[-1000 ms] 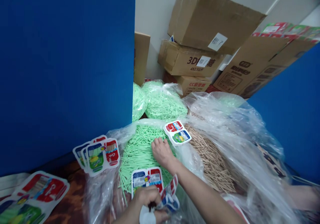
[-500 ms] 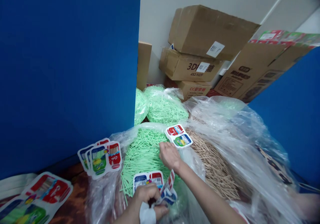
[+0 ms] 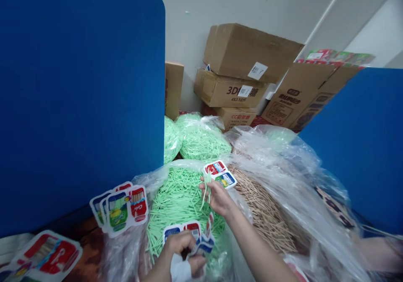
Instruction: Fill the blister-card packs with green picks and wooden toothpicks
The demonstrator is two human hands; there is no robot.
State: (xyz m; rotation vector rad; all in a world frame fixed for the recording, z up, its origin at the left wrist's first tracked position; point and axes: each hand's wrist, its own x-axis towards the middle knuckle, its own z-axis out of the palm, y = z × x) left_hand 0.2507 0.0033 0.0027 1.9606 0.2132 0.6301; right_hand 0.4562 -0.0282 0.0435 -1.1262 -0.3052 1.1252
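Observation:
My right hand [image 3: 218,196] is closed on a small bunch of thin green candy sticks [image 3: 206,185], raised above a large clear bag full of the same green sticks [image 3: 173,193]. Behind its fingers, a red-and-blue printed packet [image 3: 225,180] lies at the bag's edge. My left hand [image 3: 185,250], with white wrapping on a finger, grips a printed packet [image 3: 206,244] in the lower middle. Another packet [image 3: 172,231] shows just behind that hand, lying on the green sticks. The left fingertips are partly hidden.
To the right is an open bag of brown sticks [image 3: 267,206]. Several finished-looking packets [image 3: 118,210] lie at left, and one more [image 3: 50,252] nearer. Tied green bags [image 3: 203,137] and stacked cartons [image 3: 242,90] stand behind. Blue panels [image 3: 82,84] flank both sides. Another person's arm [image 3: 378,252] shows at right.
My right hand has lifted and turned, bringing up a bunch of green sticks from the bag. My left hand keeps its hold on the packet. The view has shifted slightly.

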